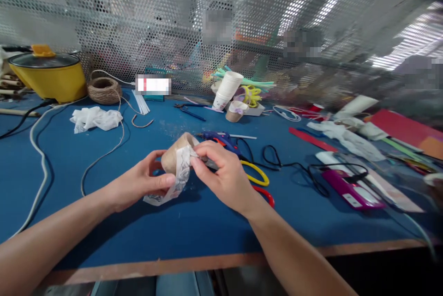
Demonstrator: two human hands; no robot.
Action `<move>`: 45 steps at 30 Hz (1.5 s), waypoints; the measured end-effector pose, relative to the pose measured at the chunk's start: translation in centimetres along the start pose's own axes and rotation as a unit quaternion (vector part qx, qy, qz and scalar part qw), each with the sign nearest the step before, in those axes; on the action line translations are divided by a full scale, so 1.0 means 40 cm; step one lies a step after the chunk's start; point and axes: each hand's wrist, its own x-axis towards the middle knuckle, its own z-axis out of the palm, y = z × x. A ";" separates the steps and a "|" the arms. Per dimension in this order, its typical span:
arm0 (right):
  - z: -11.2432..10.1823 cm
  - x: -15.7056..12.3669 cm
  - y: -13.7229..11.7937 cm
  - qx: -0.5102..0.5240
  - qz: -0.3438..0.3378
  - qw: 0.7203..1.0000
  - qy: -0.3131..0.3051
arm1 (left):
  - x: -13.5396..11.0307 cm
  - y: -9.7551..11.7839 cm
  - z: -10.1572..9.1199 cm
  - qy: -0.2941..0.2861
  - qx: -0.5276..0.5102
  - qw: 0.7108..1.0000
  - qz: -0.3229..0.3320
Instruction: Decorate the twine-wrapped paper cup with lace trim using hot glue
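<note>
Fingers (199, 163) of the right hand (224, 173) are pressed together, pinching the upper end of a white lace strip (176, 180) against the side of a brown cup (172, 154). The left hand (138, 185) grips the cup from the other side, thumb laid on the strip's lower loop, the other fingers curled behind. The cup is held tilted just above the blue table (194, 231), near its front edge. Just behind the right hand lie a blue glue gun (221, 139) and scissors (258, 178) with yellow and red handles. A twine spool (104, 89) sits well back on the left
</note>
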 end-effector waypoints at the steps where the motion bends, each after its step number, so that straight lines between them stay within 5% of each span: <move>1: 0.001 -0.004 0.005 -0.025 -0.010 1.000 0.015 | 0.000 -0.003 0.002 0.008 0.032 0.999 -0.003; 3: 0.006 -0.011 0.013 -0.059 -0.036 0.997 0.036 | -0.001 -0.011 0.007 0.063 0.134 0.988 0.033; 6: 0.018 -0.020 0.017 -0.059 -0.031 0.996 0.053 | -0.003 -0.029 0.022 0.174 0.305 0.924 0.152; 8: 0.027 -0.024 0.014 -0.036 -0.009 0.998 0.059 | -0.005 -0.041 0.038 0.197 0.345 0.895 0.201; 14: 0.035 -0.026 0.009 -0.006 -0.007 0.997 0.077 | 0.002 -0.059 0.077 0.132 0.087 0.981 0.112; 21: 0.030 -0.026 0.013 -0.025 -0.034 0.996 0.082 | -0.006 -0.036 0.072 0.087 -0.014 0.993 0.079; 30: 0.030 -0.026 0.014 -0.039 -0.042 0.997 0.049 | -0.010 -0.036 0.067 0.069 0.084 0.991 0.072; 36: 0.021 -0.029 0.010 -0.032 -0.056 0.998 0.021 | -0.017 0.000 0.021 0.174 0.275 0.929 0.176; 41: 0.015 -0.031 0.006 0.008 -0.074 0.997 0.011 | -0.025 0.033 0.002 0.206 0.297 0.906 0.221; 45: 0.012 -0.028 0.001 0.072 -0.095 0.993 0.006 | -0.021 0.043 -0.010 0.179 0.263 0.922 0.221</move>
